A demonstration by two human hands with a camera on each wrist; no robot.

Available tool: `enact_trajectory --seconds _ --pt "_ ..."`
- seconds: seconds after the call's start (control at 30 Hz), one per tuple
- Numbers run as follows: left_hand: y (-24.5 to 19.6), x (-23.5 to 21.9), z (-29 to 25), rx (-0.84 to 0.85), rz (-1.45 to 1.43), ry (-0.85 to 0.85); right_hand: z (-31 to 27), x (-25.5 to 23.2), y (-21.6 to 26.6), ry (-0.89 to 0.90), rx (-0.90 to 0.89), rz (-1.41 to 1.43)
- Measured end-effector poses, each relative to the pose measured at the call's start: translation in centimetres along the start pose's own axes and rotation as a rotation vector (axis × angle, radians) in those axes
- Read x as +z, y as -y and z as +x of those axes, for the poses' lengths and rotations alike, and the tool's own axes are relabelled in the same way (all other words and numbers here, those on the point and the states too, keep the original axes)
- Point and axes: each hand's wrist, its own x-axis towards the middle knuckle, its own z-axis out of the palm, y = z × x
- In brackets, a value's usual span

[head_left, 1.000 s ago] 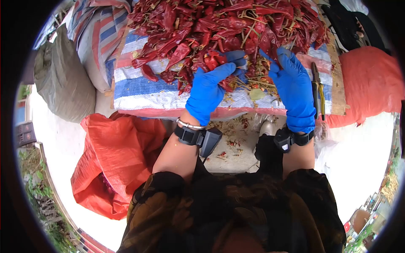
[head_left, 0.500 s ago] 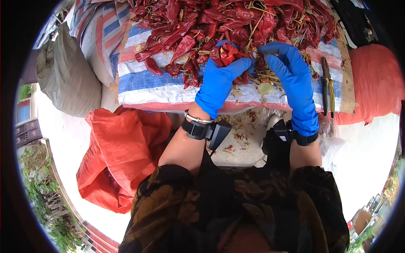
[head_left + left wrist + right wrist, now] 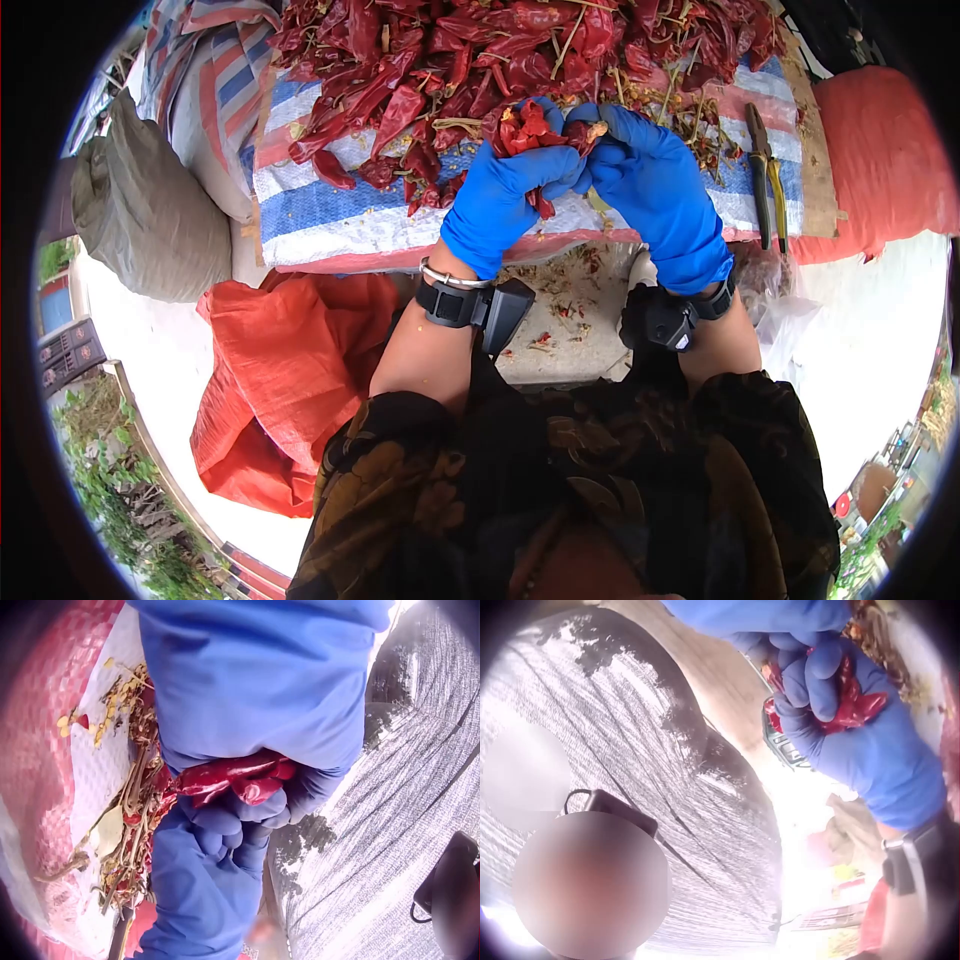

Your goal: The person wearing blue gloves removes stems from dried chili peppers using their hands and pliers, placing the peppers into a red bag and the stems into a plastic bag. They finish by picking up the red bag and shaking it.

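Both hands wear blue gloves and meet at the near edge of a heap of dried red chillies. The left hand grips several red chillies, which stick out between thumb and fingers. Against it, the right hand pinches the end of a chilli beside the left fingertips. In the left wrist view a shiny red chilli lies between the left hand and the right hand. The right wrist view shows red pieces in the left hand.
Pliers lie at the right of the striped sheet. An open red sack stands lower left, a grey sack farther left, and a full red sack at the right. Scraps litter the floor below.
The right hand has moved left from beside the loose stems to meet the left hand, and its fingers have closed on a chilli end. The left hand keeps its grip on the chillies.
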Motion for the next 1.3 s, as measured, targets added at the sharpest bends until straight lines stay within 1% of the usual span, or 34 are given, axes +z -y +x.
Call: enact_trajectory --seconds 0.03,0.1,0.13,0.17,0.2,0.23,0.27,0.3,0.33,0.37,0.4,0.43,0.47,0.5,0.57,0.6,0.63,0.7,0.73,0.77,0.83,0.87,0.9,0.97,1.0,1.03,1.07,1.1,1.13,1.17,1.23,1.3 --pt "-0.3 0.7 -0.3 -0.002 0.042 -0.011 0.4 -0.4 0.1 -0.001 0.000 0.001" --pt "-0.1 0.7 -0.3 -0.004 0.083 -0.023 1.2 -1.3 0.6 0.121 0.032 0.354" --pt "0.2 -0.2 0.0 0.014 -0.016 0.039 1.1 -1.4 0.9 0.121 0.033 0.354" --pt "0.4 -0.7 0.2 0.033 -0.113 0.102 0.9 -1.4 1.6 -0.016 -0.189 0.098" --pt "0.1 -0.7 0.3 0.036 -0.112 0.103 0.7 -1.3 2.1 -0.152 -0.409 -0.161" --pt "-0.2 -0.7 0.4 0.108 -0.111 0.055 0.6 -1.7 2.6 -0.148 -0.411 -0.162" --pt "-0.6 -0.7 0.5 0.180 -0.112 0.009 0.6 -2.2 3.3 -0.306 -0.601 -0.616" --pt "-0.8 -1.0 0.7 0.185 -0.112 0.013 0.5 -2.8 4.1 -0.464 -0.780 -1.077" --pt "-1.0 -1.6 0.9 0.216 -0.172 0.010 0.3 -3.7 5.0 -0.585 -0.815 -1.390" --pt "-1.1 -1.9 1.0 0.246 -0.231 0.006 0.4 -4.4 5.6 -0.583 -0.819 -1.392" --pt "-1.6 -1.6 1.0 0.260 -0.187 0.056 0.7 -4.4 6.1 -0.578 -0.972 -1.635" --pt "-1.7 -1.7 1.1 0.264 -0.187 0.055 1.0 -4.4 6.3 -0.564 -1.126 -1.875" --pt "-1.7 -1.9 1.2 0.256 -0.130 0.005 1.0 -4.2 5.8 -0.512 -1.059 -1.825" --pt "-1.7 -2.1 1.2 0.249 -0.073 -0.045 1.1 -3.2 5.1 -0.508 -1.063 -1.823" --pt "-1.5 -2.4 1.5 0.251 -0.071 -0.053 1.6 -0.8 3.4 -0.394 -0.926 -1.903" --pt "-1.4 -2.3 1.6 0.248 -0.071 -0.059 1.9 -0.5 2.6 -0.361 -0.881 -2.018" --pt "-1.3 -2.0 1.5 0.250 -0.070 -0.059 2.2 -0.5 1.9 -0.360 -0.883 -2.017" --pt "-1.3 -1.4 1.2 0.174 0.031 -0.106 2.9 -0.8 0.8 -0.298 -0.740 -2.058" --pt "-1.2 -1.3 1.1 0.156 0.030 -0.179 3.1 -1.0 0.4 -0.331 -0.739 -2.021" --pt "-1.3 -1.3 1.1 0.159 0.029 -0.179 3.3 -1.3 0.3 -0.328 -0.741 -2.022" --pt "-1.3 -1.6 1.0 0.126 0.013 -0.092 3.7 -1.8 0.4 -0.257 -0.977 -1.489" --pt "-1.3 -1.8 1.0 0.132 0.009 -0.094 3.7 -2.1 0.3 -0.267 -1.008 -1.365" --pt "-1.3 -2.0 1.0 0.120 0.011 -0.076 3.4 -1.5 0.3 -0.258 -1.007 -1.367" --pt "-1.3 -2.0 0.9 0.119 0.010 -0.063 2.3 0.4 0.7 -0.236 -0.929 -0.859" --pt "-1.3 -1.7 1.0 0.093 0.008 -0.075 1.6 1.0 0.8 -0.258 -0.903 -0.832" --pt "-1.4 -1.4 0.9 0.067 0.007 -0.087 1.2 1.4 1.2 -0.248 -0.899 -0.833" --pt "-1.7 -1.3 0.5 0.046 0.036 -0.054 0.7 1.6 1.5 -0.228 -1.000 -1.195" --pt "-1.5 -1.2 0.4 0.053 0.035 -0.063 0.4 1.7 1.6 -0.198 -1.087 -1.559" --pt "-1.1 -1.1 0.6 0.071 -0.062 -0.095 0.1 1.8 1.3 -0.150 -1.082 -1.661" --pt "-0.9 -1.1 0.6 0.087 -0.158 -0.126 0.2 2.0 1.0 -0.141 -1.080 -1.656" --pt "-0.7 -1.8 0.2 0.103 -0.103 -0.135 0.4 2.2 0.5 0.052 -0.948 -1.878" --pt "-0.6 -2.1 0.2 0.164 0.011 -0.144 -0.1 2.3 0.3 0.049 -0.962 -1.884"
